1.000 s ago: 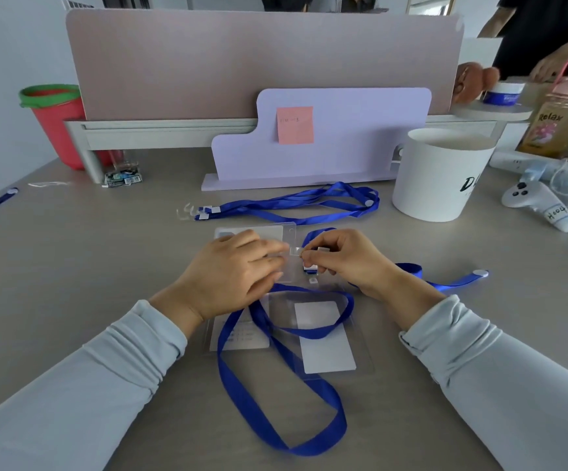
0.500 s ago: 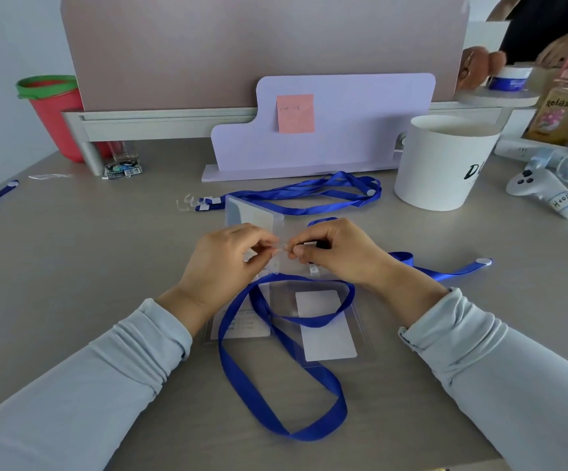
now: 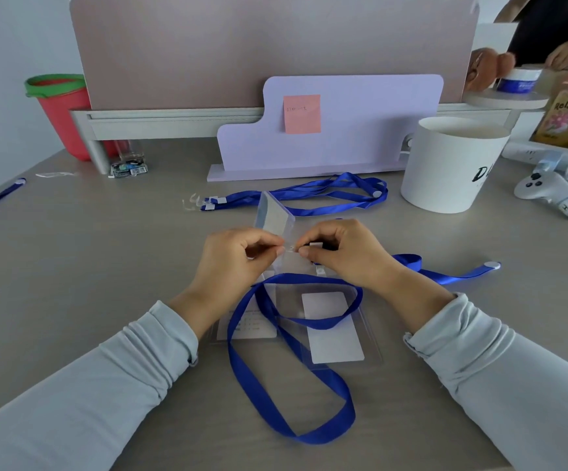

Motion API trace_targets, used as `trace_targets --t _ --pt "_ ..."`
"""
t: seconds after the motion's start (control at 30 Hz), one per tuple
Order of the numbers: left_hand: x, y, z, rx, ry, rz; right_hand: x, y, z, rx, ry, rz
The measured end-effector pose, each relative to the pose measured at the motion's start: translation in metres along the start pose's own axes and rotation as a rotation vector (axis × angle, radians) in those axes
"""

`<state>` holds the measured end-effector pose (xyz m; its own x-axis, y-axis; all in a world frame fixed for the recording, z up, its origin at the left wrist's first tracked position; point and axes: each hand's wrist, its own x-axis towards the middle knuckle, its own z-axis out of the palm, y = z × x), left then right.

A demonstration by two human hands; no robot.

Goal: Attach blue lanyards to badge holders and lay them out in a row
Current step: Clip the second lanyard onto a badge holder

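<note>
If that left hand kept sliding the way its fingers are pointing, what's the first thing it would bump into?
Almost at once the clear clip pinched by the right hand; the left hand, pinching the badge holder, points straight at it, though depth is unclear.

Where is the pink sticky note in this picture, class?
In the head view, the pink sticky note is at centre back, stuck on the upright lilac board, left of the white tub.

badge holder (image 3: 337, 341) x3; blue lanyard (image 3: 313, 436) x4 at least, far bunch unclear; white tub (image 3: 445, 171) x1; red bucket (image 3: 58, 110) x1; sticky note (image 3: 302, 113) x1; controller (image 3: 547, 192) x1.
</note>
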<state>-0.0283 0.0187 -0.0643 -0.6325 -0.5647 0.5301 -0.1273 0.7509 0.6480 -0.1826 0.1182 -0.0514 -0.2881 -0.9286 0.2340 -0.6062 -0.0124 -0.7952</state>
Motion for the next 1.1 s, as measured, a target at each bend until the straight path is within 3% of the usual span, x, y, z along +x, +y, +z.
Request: trace_targets --t 0.4,0.9,1.1 --pt "0.002 0.001 0.001 -0.107 -0.044 -0.198 0.001 0.003 0.008 -0.025 0.033 0.004" --pt "0.0 0.005 0.001 -0.02 -0.104 -0.131 0.002 0.002 0.011 -0.075 0.065 -0.041" --pt "0.0 0.007 0.002 0.025 -0.031 -0.115 0.001 0.0 0.013 -0.059 0.111 -0.034"
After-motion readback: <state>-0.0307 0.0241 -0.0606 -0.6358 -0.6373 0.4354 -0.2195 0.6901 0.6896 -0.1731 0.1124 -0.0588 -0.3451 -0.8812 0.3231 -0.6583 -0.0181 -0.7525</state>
